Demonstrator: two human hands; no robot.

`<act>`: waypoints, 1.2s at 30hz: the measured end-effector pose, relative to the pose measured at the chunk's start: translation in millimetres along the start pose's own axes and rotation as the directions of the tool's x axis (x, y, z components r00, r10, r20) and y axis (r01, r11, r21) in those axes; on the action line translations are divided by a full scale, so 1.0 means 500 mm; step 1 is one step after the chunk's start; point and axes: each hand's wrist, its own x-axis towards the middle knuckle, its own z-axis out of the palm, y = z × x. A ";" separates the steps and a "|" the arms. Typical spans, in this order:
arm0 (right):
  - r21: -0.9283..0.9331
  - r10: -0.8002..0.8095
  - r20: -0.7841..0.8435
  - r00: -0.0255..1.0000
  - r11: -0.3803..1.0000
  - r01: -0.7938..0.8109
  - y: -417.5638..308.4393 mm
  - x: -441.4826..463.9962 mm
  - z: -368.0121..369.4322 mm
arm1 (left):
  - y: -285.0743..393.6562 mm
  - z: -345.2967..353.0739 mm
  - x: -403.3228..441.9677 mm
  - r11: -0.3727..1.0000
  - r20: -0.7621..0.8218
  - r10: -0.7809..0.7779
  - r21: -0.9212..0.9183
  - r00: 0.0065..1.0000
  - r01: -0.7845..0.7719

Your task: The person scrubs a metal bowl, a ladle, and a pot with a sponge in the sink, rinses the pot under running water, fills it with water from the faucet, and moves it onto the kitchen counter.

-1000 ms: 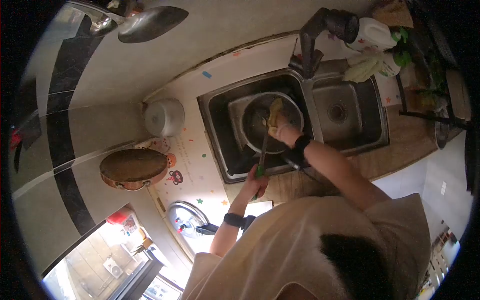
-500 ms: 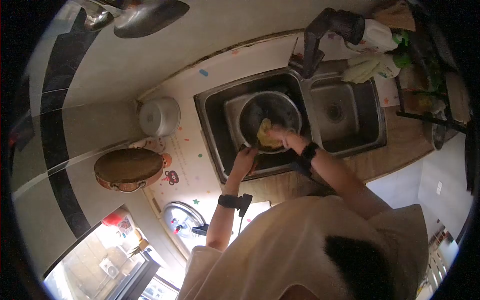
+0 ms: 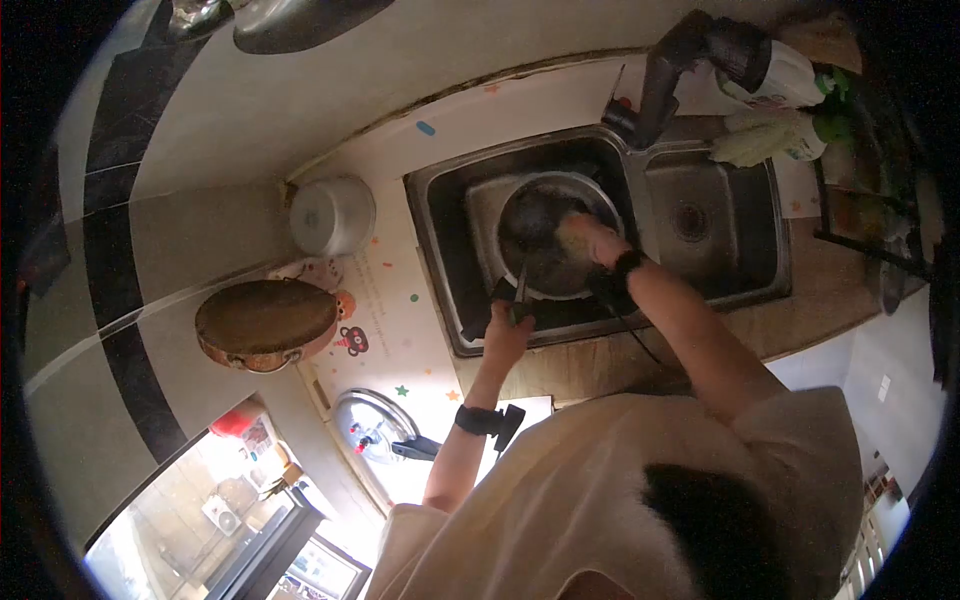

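Observation:
In the left sink basin (image 3: 470, 340) stands a round metal pan (image 3: 515, 272) with a dark interior. My left hand (image 3: 507, 335) is closed on a dark-handled tool with a thin pointed metal blade (image 3: 522, 280) at the pan's near left rim. Whether it is a knife or scissors, I cannot tell. Over the pan's right side, my right hand (image 3: 602, 243) is closed on a soft, yellowish, lumpy piece (image 3: 573, 233), mostly covered by my fingers and blurred.
The faucet (image 3: 660, 85) rises behind the divider beside the right basin (image 3: 700, 225). A pale cloth (image 3: 750, 140) and bottles lie at the back right. To the left are a white pot (image 3: 332, 217), a round board (image 3: 265, 325) and a glass lid (image 3: 372, 425).
My right hand has moved with the yellowish piece up and right, away from my left hand. The blade in my left hand now shows, pointing up over the pan's rim. The view has shifted slightly.

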 end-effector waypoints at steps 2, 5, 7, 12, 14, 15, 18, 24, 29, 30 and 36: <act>0.631 -0.032 0.138 0.990 0.773 -0.063 -0.027 -0.050 0.010 | -0.027 0.033 0.004 0.990 0.003 0.106 0.098 0.994 -0.106; 0.766 0.203 0.206 0.957 0.575 -0.287 -0.064 -0.109 0.052 | -0.013 0.057 0.002 0.970 0.000 0.217 0.116 0.976 -0.215; 0.728 0.287 0.134 0.949 0.622 -0.290 -0.097 -0.171 0.103 | 0.014 0.070 -0.007 0.966 0.000 0.237 0.109 0.972 -0.235; 0.366 0.370 -0.260 0.892 0.892 -0.263 -0.199 -0.228 0.183 | 0.033 0.102 -0.008 0.960 -0.016 0.270 0.077 0.963 -0.268; 0.554 0.322 -0.200 0.925 0.816 -0.164 -0.147 -0.179 0.188 | 0.058 0.088 -0.022 0.970 -0.012 0.223 0.104 0.975 -0.220; 0.627 0.366 -0.186 0.912 0.759 -0.177 -0.133 -0.149 0.190 | 0.070 0.080 -0.033 0.974 -0.012 0.198 0.117 0.980 -0.195; 0.725 0.284 -0.222 0.933 0.688 -0.036 -0.093 -0.068 0.191 | 0.095 0.063 -0.054 0.948 -0.061 0.267 0.195 0.962 -0.251; 0.860 0.247 -0.129 0.960 0.509 -0.015 -0.080 0.024 0.145 | 0.112 0.047 -0.090 0.943 -0.156 0.324 0.125 0.933 -0.307; 0.612 0.247 -0.168 0.954 0.785 -0.095 -0.175 -0.061 0.105 | 0.099 0.013 -0.096 0.903 -0.122 0.414 0.179 0.902 -0.390; 0.568 0.257 -0.150 0.955 0.813 -0.130 -0.183 -0.065 0.100 | 0.099 0.007 -0.095 0.903 -0.103 0.411 0.184 0.906 -0.388; -0.531 -0.203 0.030 0.979 0.826 0.188 -0.113 0.028 -0.019 | 0.059 -0.039 -0.125 0.864 -0.030 0.407 0.336 0.913 -0.374</act>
